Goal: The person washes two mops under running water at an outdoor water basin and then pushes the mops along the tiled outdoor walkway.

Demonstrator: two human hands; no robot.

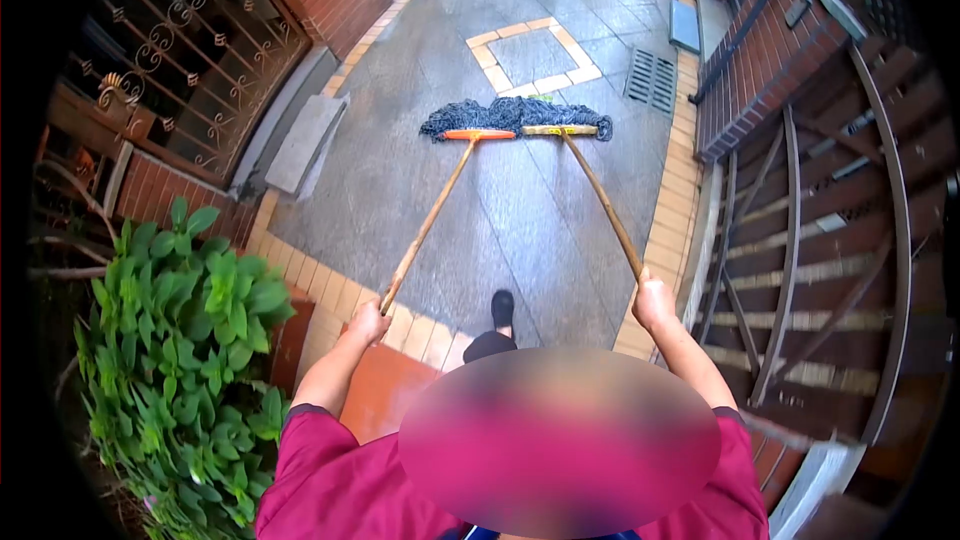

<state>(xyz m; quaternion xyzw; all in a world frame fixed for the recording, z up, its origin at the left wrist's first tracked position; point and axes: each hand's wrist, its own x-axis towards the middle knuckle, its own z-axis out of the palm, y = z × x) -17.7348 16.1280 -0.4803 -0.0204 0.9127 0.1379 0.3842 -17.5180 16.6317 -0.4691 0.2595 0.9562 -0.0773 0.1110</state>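
Two mops lie side by side on the wet-looking grey paving (pixel 410 55), their dark stringy heads touching. My left hand (pixel 369 323) is wrapped round the wooden handle of the left mop (pixel 430 225), whose head has an orange bar. Gripped in my right hand (pixel 654 301) is the wooden handle of the right mop (pixel 603 195), with a yellowish bar. Both handles slope down and forward, converging toward the heads. The upper ends of the handles are hidden by my hands.
A leafy bush (pixel 185 340) grows at the left, below an ornate metal gate (pixel 190 50). A stone step (pixel 300 145) juts out there. On the right are a floor drain grate (pixel 651 80), a brick wall (pixel 765 70) and a brown slatted gate (pixel 810 230). My shoe (pixel 503 310) stands on the paving.
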